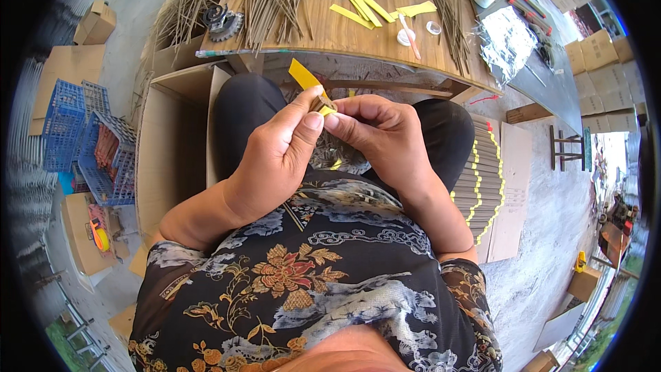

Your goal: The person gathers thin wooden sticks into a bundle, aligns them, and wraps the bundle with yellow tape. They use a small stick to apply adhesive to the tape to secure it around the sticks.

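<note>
Over my lap, my left hand (279, 148) and my right hand (385, 131) meet, thumbs and fingertips pinched together. Between them is a yellow paper strip (301, 74), one flat end sticking up past my left fingers. Its lower part bends around the end of a small bundle of thin brown sticks (326, 101), most of which my hands hide. On the wooden table (323, 34) ahead lie several more yellow strips (361, 7), next to a small white-lidded pot (405, 36) with a pinkish flat stick (409, 38) across it.
Loose brown sticks (279, 0) are heaped on the table's left, beside a dark geared metal part (222, 23). An open cardboard box (175, 131) stands left of my legs. Yellow-banded stick bundles (485, 176) lie on cardboard at my right. Blue crates (65, 124) sit farther left.
</note>
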Action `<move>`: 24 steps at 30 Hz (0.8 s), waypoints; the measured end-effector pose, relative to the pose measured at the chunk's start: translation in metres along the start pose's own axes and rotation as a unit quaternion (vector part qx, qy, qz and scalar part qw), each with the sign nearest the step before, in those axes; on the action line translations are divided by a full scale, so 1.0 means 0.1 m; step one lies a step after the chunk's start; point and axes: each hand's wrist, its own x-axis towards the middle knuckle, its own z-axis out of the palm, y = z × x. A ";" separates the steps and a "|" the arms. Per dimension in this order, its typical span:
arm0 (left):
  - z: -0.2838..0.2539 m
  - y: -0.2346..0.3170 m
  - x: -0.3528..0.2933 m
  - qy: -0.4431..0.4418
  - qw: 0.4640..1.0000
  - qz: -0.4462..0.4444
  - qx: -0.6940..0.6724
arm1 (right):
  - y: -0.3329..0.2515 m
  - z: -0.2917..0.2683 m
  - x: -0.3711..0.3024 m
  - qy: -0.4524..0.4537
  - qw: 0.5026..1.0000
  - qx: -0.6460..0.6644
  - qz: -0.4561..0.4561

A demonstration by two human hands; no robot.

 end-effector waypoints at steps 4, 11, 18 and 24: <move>0.03 -0.04 -0.01 -0.008 0.998 0.055 0.042 | 0.00 -0.03 -0.04 -0.050 0.994 0.094 -0.010; -0.04 0.01 0.02 -0.116 0.992 0.035 -0.042 | 0.01 -0.15 -0.04 -0.133 0.983 0.126 -0.004; -0.05 0.03 0.08 -0.252 0.944 -0.081 -0.198 | -0.02 -0.26 -0.08 -0.182 0.975 0.129 0.020; 0.00 0.03 0.13 -0.239 0.928 -0.101 -0.268 | 0.11 -0.33 -0.08 -0.171 0.981 0.094 -0.011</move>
